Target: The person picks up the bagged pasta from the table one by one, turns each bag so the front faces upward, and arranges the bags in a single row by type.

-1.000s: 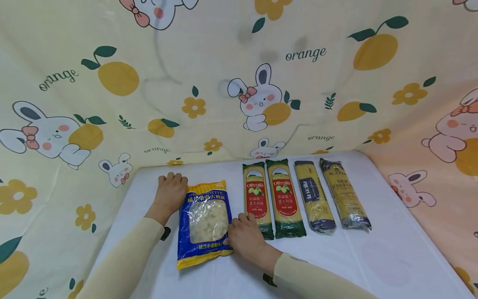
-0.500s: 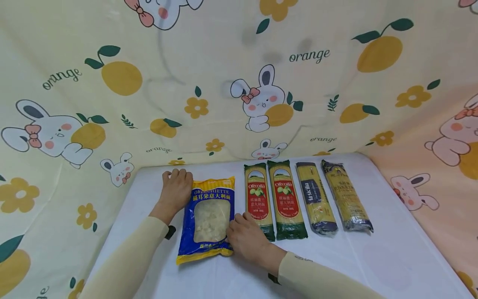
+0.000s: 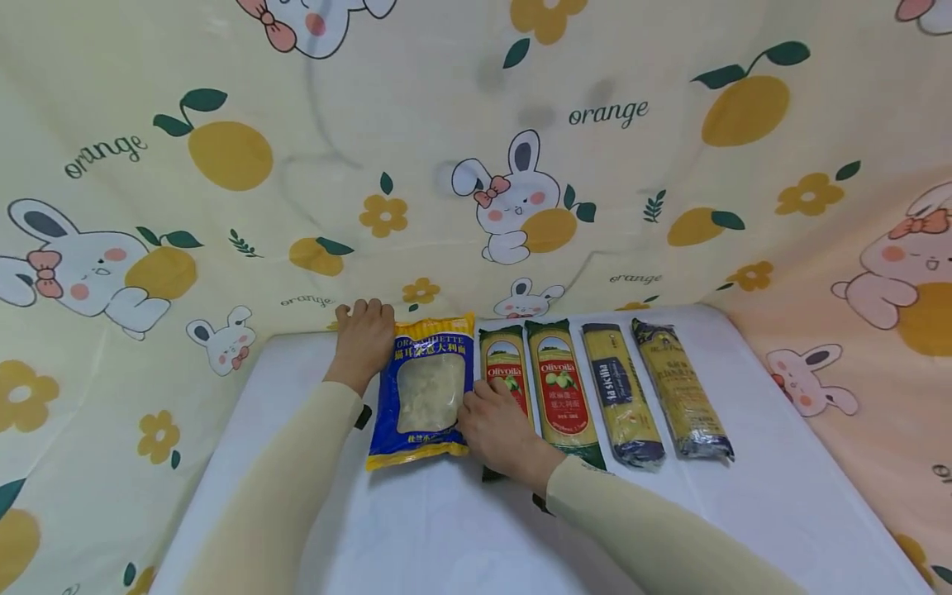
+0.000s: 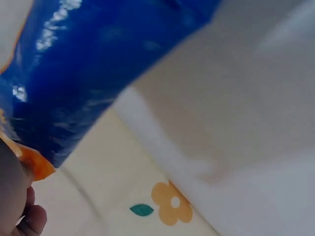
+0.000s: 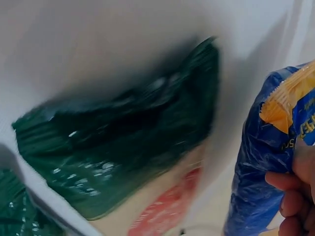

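A blue and yellow bag of orecchiette pasta (image 3: 431,392) with a clear window lies at the left end of a row of packs. My left hand (image 3: 364,340) pinches its far left corner; in the left wrist view, the fingers (image 4: 34,219) are by the orange corner. Lower down, my right hand (image 3: 500,426) grips the bag's right side, and in the right wrist view its fingers (image 5: 290,196) curl against the blue film. That hand partly covers the nearest green-ended spaghetti pack (image 3: 506,349), which lies close beside the bag.
Right of that pack lie a second green-ended spaghetti pack (image 3: 561,388), a yellow pack with a dark blue label (image 3: 623,397) and a gold pack (image 3: 684,392). The white-covered table (image 3: 416,529) meets a printed cloth backdrop (image 3: 416,107) behind the row.
The orecchiette bag has slid toward the back of the table and a little right, close up to the spaghetti pack. Both hands have moved with it; the other packs stay put.
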### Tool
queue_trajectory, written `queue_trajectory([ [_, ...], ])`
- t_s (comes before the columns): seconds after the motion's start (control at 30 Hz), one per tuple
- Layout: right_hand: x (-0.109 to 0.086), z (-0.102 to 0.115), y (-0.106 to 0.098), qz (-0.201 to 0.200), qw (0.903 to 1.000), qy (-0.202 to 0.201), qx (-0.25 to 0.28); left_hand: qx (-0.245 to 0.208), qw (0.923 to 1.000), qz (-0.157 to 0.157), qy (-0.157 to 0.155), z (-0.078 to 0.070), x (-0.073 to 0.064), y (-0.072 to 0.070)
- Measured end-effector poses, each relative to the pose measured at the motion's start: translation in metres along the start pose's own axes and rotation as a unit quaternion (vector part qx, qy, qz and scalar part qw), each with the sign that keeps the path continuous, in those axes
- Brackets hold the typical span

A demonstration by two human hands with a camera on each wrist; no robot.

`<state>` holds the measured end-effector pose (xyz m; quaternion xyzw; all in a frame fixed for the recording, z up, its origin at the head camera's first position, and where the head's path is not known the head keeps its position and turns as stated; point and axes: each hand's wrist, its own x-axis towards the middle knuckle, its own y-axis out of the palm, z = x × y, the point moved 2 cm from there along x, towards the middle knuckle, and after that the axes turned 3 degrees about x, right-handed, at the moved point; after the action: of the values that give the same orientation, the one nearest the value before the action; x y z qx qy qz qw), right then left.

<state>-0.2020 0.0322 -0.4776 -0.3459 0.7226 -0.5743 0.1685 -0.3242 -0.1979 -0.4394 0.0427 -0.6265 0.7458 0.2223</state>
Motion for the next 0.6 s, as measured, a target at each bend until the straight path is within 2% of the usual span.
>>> queue_trajectory([
  [0.13,0.005,0.0,0.01,0.024,0.9997,-0.001,-0.007,-0.004,0.9994,0.033,-0.008,-0.004,0.003,0.007],
  [0.4,0.004,0.002,0.014,0.03,0.9995,0.005,0.005,0.002,0.9988,0.049,-0.003,-0.004,0.001,0.014],
  [0.5,0.004,0.001,0.013,0.034,0.9987,0.027,0.027,-0.011,0.9957,0.091,-0.013,-0.003,0.0,0.015],
  [0.6,0.002,-0.001,0.014,0.038,0.9955,0.067,0.054,-0.026,0.9881,0.149,-0.026,-0.003,-0.003,0.018],
])
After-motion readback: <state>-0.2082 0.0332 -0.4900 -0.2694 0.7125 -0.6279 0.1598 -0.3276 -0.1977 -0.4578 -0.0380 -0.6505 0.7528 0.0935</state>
